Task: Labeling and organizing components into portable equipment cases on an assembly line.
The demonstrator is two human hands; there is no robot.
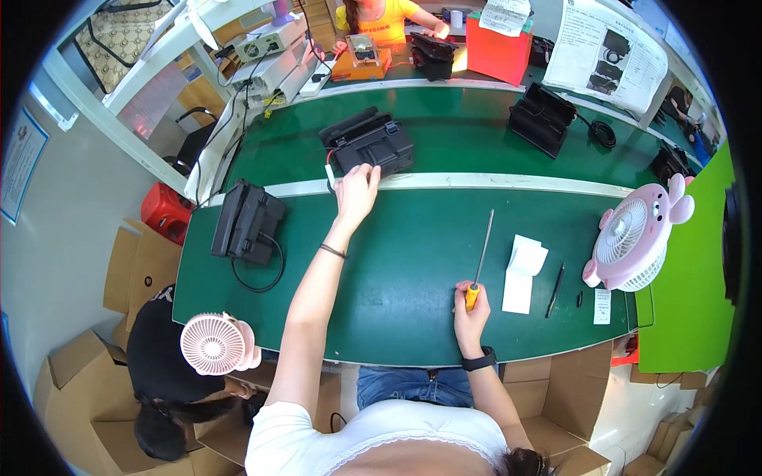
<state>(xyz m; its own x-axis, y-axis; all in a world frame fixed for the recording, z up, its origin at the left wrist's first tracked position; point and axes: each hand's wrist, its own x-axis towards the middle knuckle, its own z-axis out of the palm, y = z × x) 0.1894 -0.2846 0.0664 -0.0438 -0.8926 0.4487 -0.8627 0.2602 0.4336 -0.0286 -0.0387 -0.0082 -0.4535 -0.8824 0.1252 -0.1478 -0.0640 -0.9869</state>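
My left hand [356, 190] reaches far forward and grips the near edge of a black box-shaped device [370, 143] with red and white wires, which sits on the green conveyor strip [460, 127]. My right hand [471, 305] rests on the near green bench [397, 262] and holds the yellow handle of a long screwdriver [480, 254], whose thin shaft points away from me. A black band is on my right wrist, a thin one on my left.
Another black device with a looped cable [248, 222] lies at the bench's left. A white slip of paper [522, 271] and a pen [555, 290] lie right of the screwdriver, beside a pink desk fan [635, 234]. A second pink fan [216, 343] is clamped at the near left. A person in yellow [379, 17] works opposite.
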